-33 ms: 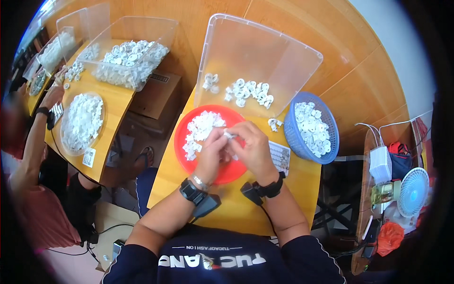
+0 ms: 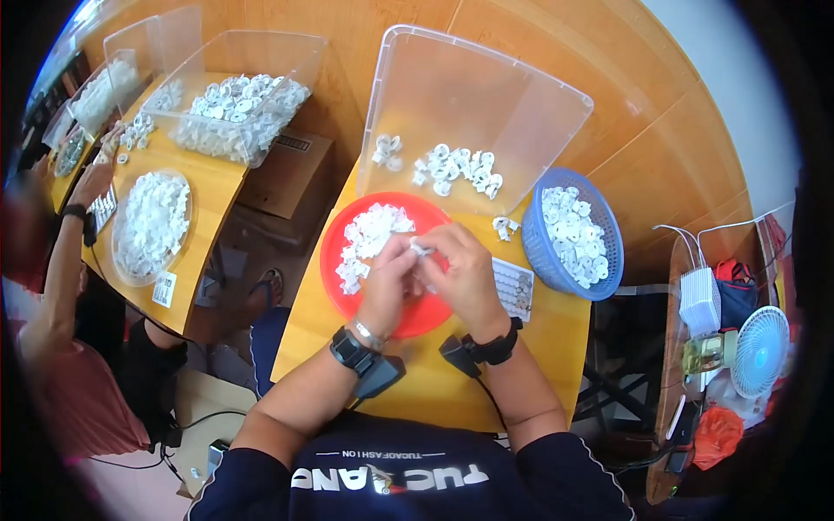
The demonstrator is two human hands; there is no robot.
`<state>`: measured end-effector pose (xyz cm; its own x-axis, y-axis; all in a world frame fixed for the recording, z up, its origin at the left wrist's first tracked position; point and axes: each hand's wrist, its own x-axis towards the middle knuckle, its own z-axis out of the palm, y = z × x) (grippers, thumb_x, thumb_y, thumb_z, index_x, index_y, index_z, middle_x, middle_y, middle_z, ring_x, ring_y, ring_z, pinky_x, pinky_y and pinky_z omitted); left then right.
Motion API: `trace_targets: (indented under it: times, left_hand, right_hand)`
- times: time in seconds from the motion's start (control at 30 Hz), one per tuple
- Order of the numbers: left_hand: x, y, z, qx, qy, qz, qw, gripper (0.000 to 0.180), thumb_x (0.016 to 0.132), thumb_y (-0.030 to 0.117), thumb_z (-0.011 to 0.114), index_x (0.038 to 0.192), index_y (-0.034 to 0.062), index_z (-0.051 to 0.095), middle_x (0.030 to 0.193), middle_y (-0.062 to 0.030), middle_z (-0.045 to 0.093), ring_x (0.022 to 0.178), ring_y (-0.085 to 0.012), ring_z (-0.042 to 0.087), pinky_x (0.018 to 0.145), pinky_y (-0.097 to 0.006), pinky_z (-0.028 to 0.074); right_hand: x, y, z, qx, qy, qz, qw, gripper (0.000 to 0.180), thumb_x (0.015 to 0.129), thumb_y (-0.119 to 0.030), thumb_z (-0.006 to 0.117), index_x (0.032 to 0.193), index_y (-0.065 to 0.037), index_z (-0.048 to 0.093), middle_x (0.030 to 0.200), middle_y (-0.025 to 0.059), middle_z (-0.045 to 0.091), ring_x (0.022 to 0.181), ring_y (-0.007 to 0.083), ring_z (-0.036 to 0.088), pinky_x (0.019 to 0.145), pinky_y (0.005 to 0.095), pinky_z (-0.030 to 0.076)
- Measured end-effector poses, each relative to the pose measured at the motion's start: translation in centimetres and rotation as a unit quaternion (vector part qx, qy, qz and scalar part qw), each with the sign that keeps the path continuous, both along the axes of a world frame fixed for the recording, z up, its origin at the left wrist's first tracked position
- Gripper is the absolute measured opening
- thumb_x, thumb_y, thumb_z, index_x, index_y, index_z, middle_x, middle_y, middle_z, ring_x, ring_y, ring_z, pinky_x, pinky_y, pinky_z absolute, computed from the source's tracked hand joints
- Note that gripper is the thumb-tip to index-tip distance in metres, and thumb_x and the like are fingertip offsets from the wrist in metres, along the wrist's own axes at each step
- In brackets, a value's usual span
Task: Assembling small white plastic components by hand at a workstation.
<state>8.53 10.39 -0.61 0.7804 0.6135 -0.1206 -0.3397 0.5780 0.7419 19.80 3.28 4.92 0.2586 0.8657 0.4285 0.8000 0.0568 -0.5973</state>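
Over the red plate [image 2: 339, 295], my left hand [image 2: 388, 280] and my right hand [image 2: 462, 265] meet, fingers closed on a small white plastic part [image 2: 420, 247]. Much of that part is hidden by my fingertips. White plastic pieces [image 2: 369, 236] are heaped on the far left of the plate. Right of my right hand lies a pale tray with round grey pieces in rows [image 2: 512, 291]. A blue basket [image 2: 540, 252] full of white round parts stands farther right. A few white parts [image 2: 505, 227] sit on the table between plate and basket.
Behind the plate, a clear plastic bin [image 2: 486, 65] holds several white parts. Leftward, a co-worker's hand [image 2: 94, 181] works at another table with an oval dish [image 2: 122, 260] and a filled clear bin [image 2: 295, 52]. A small fan [image 2: 759, 352] stands at far right.
My hands and the white part keep nearly the same place. The co-worker's hand at the left has shifted slightly.
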Motion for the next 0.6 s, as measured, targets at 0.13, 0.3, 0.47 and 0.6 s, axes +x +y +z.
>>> trace_targets:
  times: [0.13,0.3,0.47,0.6]
  left_hand:
    - [0.0,0.1,-0.4,-0.053,-0.067,-0.004,0.996,0.017,0.095,0.013,0.041,0.106,0.0046,0.051,0.09,-0.0036,0.058,0.073,-0.0107,0.056,0.065,-0.025,0.047]
    - [0.1,0.1,-0.9,-0.087,-0.115,0.0,0.989,0.023,0.095,0.012,0.042,0.113,0.0027,0.051,0.097,-0.0049,0.06,0.085,-0.013,0.059,0.075,-0.029,0.048]
    - [0.1,0.2,-1.1,-0.096,-0.129,-0.004,0.987,0.022,0.095,0.013,0.043,0.112,0.0024,0.051,0.099,-0.0054,0.06,0.083,-0.013,0.06,0.073,-0.028,0.05]
    - [0.1,0.2,-1.2,-0.082,-0.133,-0.001,0.988,0.022,0.094,0.016,0.046,0.112,0.0027,0.051,0.097,-0.0055,0.061,0.079,-0.0129,0.06,0.067,-0.027,0.051]
  right_hand:
    - [-0.8,-0.3,0.1,0.025,0.073,-0.007,0.997,0.027,0.073,-0.001,0.069,0.1,-0.004,0.064,0.096,0.0115,0.062,0.085,0.0246,0.063,0.073,0.033,0.052]
    - [-1.2,-0.5,0.3,0.053,0.152,-0.023,0.987,0.029,0.074,-0.003,0.071,0.102,-0.004,0.063,0.099,0.0114,0.063,0.088,0.0259,0.063,0.076,0.0338,0.052]
    - [-1.1,-0.5,-0.4,0.071,0.126,-0.031,0.989,0.029,0.075,-0.004,0.071,0.102,-0.004,0.063,0.098,0.0108,0.064,0.087,0.0256,0.063,0.076,0.0341,0.051]
    - [-0.5,-0.6,-0.6,0.076,0.096,-0.027,0.992,0.029,0.074,-0.005,0.071,0.103,-0.005,0.064,0.097,0.0108,0.064,0.086,0.0255,0.062,0.076,0.0342,0.05]
